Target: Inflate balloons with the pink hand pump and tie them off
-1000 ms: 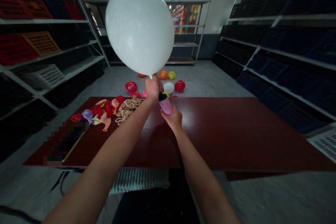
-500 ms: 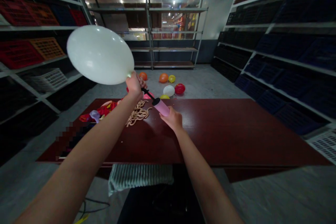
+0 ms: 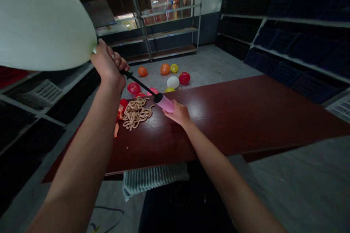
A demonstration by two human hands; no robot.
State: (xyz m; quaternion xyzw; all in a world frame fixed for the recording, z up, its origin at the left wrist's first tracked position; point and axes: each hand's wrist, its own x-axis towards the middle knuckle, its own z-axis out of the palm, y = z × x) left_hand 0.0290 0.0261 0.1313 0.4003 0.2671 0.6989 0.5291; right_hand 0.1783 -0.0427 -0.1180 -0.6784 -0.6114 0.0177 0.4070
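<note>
A large, inflated white balloon (image 3: 46,22) fills the upper left, cut off by the picture's edge. My left hand (image 3: 108,60) is closed around its neck and the near end of a black rod; the nozzle inside the fingers is hidden. This rod belongs to a hand balloon pump (image 3: 166,104) with a pink barrel, held low over the table. My right hand (image 3: 179,113) is wrapped around the barrel's lower end. A long stretch of black rod shows between the two hands. Tan, string-like long balloons (image 3: 135,114) lie tangled under the rod on the table.
The dark red table (image 3: 232,113) spans the front. Beside the tan pile are limp red and orange balloons (image 3: 120,113). Beyond, inflated balloons lie on the floor, among them a white balloon (image 3: 173,82) and a red balloon (image 3: 184,78). Shelves (image 3: 169,34) stand around.
The view has tilted and shifted. My hands have moved apart, and more black rod shows out of the pink barrel. The white balloon now appears larger and farther left.
</note>
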